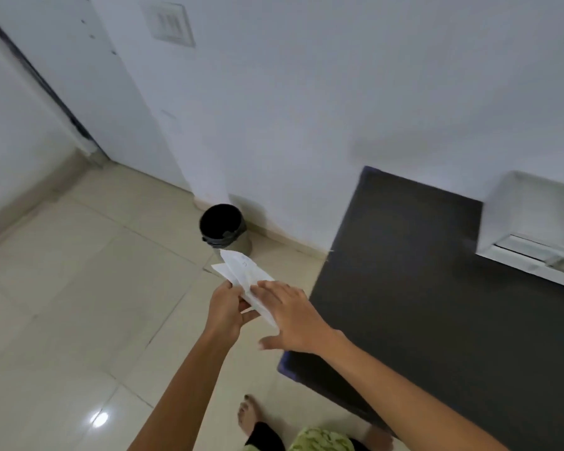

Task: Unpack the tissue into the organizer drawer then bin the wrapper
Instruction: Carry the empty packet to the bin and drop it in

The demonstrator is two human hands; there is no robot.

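Note:
My left hand (pixel 228 309) grips the white tissue wrapper (pixel 241 270), which sticks up and away from me, flattened and creased. My right hand (pixel 288 315) lies flat against the wrapper's right side with fingers spread. Both hands hover over the tiled floor, a short way in front of the bin (pixel 223 227), a round container with a black liner that stands open against the wall. The white organizer drawer unit (pixel 531 216) sits at the far right on the dark table (pixel 420 288); its inside is blurred.
Cream floor tiles (pixel 79 304) spread to the left. A white wall corner rises behind the bin, with a door (pixel 62 76) further left. The dark table's corner is close to my right wrist. My bare foot (pixel 249 415) stands below.

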